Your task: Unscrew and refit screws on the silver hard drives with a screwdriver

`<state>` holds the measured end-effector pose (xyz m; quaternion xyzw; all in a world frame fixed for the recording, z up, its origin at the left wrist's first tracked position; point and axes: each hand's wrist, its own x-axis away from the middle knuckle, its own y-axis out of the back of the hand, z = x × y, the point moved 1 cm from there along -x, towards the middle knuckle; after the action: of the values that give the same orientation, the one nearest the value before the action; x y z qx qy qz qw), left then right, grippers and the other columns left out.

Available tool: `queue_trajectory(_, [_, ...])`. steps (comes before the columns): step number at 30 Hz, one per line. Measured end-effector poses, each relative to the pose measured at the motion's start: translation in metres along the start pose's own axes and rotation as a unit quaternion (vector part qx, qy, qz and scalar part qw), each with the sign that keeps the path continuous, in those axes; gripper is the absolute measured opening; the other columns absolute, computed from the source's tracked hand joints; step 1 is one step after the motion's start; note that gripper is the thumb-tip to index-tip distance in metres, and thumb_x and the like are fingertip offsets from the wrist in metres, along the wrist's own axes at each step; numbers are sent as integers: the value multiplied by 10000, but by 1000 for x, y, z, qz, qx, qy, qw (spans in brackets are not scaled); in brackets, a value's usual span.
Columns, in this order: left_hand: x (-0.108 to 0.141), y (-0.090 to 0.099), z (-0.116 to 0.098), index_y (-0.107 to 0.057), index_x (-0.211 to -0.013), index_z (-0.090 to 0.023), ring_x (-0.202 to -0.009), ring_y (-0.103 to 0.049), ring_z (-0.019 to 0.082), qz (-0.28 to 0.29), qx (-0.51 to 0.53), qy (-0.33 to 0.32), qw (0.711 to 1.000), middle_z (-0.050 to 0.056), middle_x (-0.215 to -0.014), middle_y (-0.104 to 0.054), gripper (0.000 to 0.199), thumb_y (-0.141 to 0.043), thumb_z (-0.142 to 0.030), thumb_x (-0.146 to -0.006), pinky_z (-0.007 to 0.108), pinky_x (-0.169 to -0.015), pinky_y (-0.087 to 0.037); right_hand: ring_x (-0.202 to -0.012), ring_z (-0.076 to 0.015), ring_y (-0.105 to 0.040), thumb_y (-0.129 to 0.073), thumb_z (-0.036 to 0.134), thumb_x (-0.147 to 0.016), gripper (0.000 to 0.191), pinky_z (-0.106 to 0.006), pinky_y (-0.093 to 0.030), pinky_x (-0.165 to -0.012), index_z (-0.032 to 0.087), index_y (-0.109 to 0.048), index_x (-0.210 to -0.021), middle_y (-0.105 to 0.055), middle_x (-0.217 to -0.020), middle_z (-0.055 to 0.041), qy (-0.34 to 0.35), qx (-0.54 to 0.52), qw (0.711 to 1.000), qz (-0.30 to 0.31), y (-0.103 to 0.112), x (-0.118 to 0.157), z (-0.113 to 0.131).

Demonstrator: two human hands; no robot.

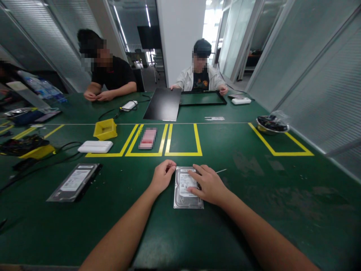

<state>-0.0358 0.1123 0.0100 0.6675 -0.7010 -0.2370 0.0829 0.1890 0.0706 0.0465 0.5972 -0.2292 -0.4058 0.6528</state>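
A silver hard drive (pixel 188 205) with a white label lies flat on the green table directly in front of me. My left hand (pixel 163 176) is at its upper left corner, fingers curled and thumb pressed towards them; whatever they pinch, if anything, cannot be made out. Across the drive's right side rests my right hand (pixel 210 183), its fingers apart and touching the label and casing. Just beyond that hand a thin metal rod (pixel 222 171) lies on the table, one end hidden behind the hand.
Another hard drive (pixel 76 180) in a clear bag lies to the left. Yellow tape (pixel 183 154) marks boxes, one holding a pink item (pixel 148 138). A yellow bin (pixel 105 129), white power bank (pixel 95 146) and bowl of dark parts (pixel 272 124) stand around. Two people sit opposite, one holding a black panel (pixel 163 104).
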Motion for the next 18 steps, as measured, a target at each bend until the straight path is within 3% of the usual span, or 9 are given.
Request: queue_trajectory(18, [-5, 0, 5, -601, -850, -183, -715, -582, 153, 29, -57, -31, 997, 9, -786, -630, 91, -545, -246, -883, 252, -648, -449, -1201, -350, -494, -542, 566, -883, 601, -507, -418, -984, 215, -558, -1370, -529, -1402, -173, -12, -12, 1000, -2, -6, -2, 0])
